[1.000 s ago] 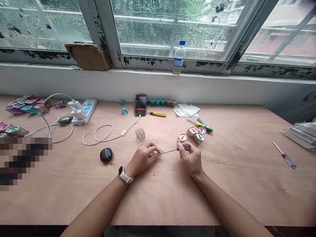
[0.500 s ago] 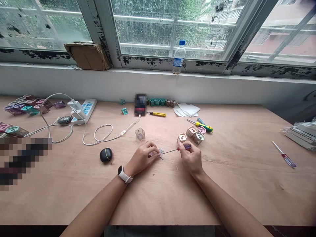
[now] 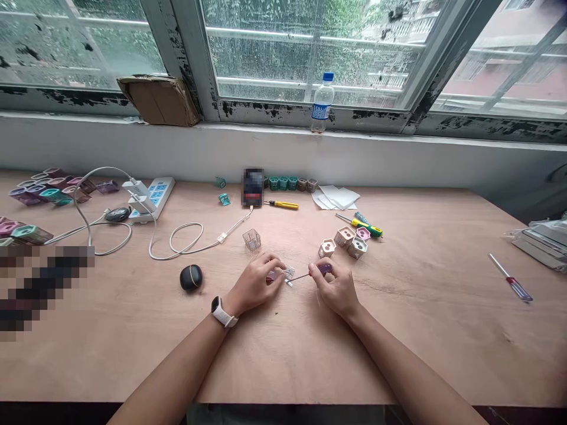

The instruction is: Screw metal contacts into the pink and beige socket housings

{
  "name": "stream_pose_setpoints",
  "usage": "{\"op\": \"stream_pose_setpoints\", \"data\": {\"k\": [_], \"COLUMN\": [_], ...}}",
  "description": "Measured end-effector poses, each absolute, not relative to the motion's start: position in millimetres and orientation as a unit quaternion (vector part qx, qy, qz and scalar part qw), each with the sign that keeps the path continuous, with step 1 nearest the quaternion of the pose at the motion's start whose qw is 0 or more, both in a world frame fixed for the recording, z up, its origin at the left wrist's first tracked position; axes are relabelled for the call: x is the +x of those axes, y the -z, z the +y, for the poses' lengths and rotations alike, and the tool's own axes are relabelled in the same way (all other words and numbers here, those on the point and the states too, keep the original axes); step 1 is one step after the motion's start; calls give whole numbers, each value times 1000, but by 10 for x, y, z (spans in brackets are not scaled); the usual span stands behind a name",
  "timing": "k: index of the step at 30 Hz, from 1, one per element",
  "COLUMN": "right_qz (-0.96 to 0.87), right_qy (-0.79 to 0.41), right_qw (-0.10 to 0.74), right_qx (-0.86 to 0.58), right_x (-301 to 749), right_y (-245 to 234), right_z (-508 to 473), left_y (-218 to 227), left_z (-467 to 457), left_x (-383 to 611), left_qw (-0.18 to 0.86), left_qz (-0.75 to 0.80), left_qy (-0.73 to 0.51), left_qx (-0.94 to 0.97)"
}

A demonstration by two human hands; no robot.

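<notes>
My left hand [image 3: 254,284], with a watch on its wrist, rests on the table with its fingers closed on a small clear plastic piece [image 3: 289,272]. Something pinkish [image 3: 270,275] shows under those fingers; its shape is mostly hidden. My right hand [image 3: 337,289] grips a screwdriver [image 3: 326,268] by its purple and red handle. The thin shaft points left, and its tip is at the near edge of the clear piece; whether they touch I cannot tell. Behind my left hand stands a clear open plastic holder [image 3: 252,239]. Several hexagonal holders [image 3: 344,236] are grouped beyond my right hand.
A black earbud case [image 3: 191,277] lies left of my left hand. Farther back are a phone [image 3: 253,188] on a white cable, a yellow-handled tool [image 3: 283,205], white papers [image 3: 335,197] and a green-yellow screwdriver [image 3: 367,226]. Another screwdriver [image 3: 511,278] lies far right; a power strip [image 3: 156,198] is at left.
My right hand has moved left with the screwdriver, bringing its tip lower and closer to my left hand. My left fingers have shifted slightly on the clear piece.
</notes>
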State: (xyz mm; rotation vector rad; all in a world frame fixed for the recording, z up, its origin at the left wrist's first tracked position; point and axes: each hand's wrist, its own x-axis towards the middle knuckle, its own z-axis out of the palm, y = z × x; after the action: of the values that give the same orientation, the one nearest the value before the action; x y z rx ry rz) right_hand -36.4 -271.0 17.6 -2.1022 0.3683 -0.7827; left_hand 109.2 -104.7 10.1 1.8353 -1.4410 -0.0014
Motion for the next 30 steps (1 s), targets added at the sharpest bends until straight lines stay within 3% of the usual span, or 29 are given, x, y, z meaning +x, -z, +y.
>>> {"op": "stream_pose_setpoints", "data": {"k": [14, 30], "right_qz": [186, 167], "right_qy": [316, 346], "right_qw": [467, 384], "right_qx": [-804, -840], "right_x": [-376, -370], "right_y": [-217, -155], "right_z": [-2752, -2791], "left_y": [-143, -114], "left_z": [-1008, -1026], "left_x": [1076, 1078], "left_qw": [366, 368], "left_qz": [-604, -607], "left_qy": [28, 17], "left_qx": [708, 704]}}
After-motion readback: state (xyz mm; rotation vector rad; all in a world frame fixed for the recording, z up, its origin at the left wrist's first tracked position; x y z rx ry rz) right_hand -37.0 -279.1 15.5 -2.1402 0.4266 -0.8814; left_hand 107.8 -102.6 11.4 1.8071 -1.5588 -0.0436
